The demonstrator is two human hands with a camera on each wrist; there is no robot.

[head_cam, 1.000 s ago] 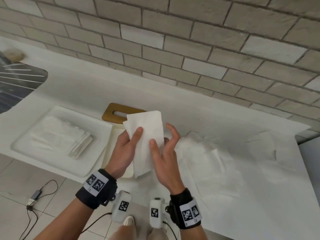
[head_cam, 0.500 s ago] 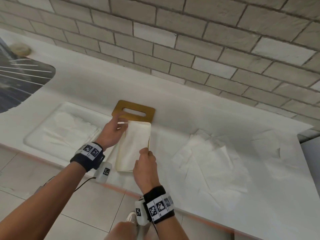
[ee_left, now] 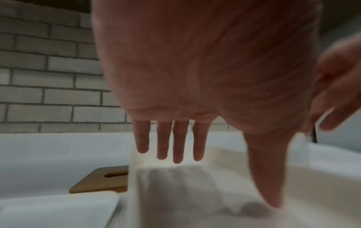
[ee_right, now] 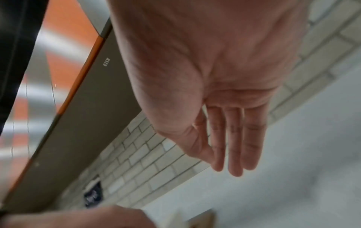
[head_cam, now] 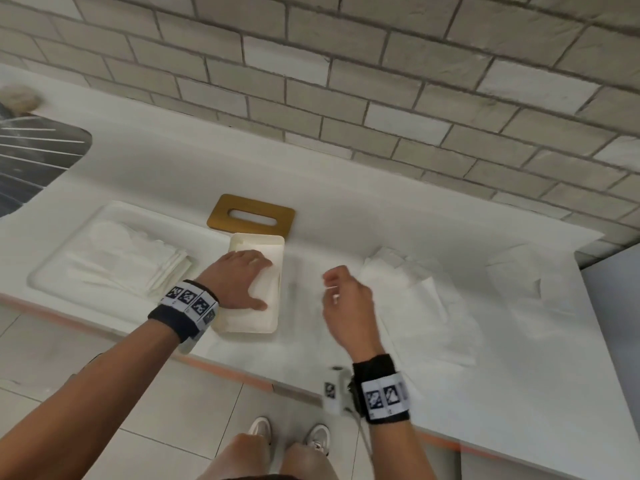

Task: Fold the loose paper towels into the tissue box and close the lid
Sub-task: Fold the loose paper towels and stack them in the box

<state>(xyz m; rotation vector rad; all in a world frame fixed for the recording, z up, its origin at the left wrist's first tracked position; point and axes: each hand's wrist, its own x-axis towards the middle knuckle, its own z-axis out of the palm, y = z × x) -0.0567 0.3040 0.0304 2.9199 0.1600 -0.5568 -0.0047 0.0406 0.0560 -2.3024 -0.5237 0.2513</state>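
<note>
Right hand (head_cam: 348,303) lifted off (fingers relaxed), left hand (head_cam: 239,280) flat on soft folded towel (head_cam: 265,296), cream box (head_cam: 258,241)

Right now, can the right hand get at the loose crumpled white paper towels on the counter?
Probably yes. The right hand hangs empty with relaxed fingers beside the loose crumpled white paper towels, and nothing lies between them. The left hand presses a folded towel in the cream tissue box.

Black wristbands (head_cam: 180,323) with white coded marker strips are being worn on both bare forearms; white camera units (head_cam: 334,393) are being carried; white shoes (head_cam: 259,429).
</note>
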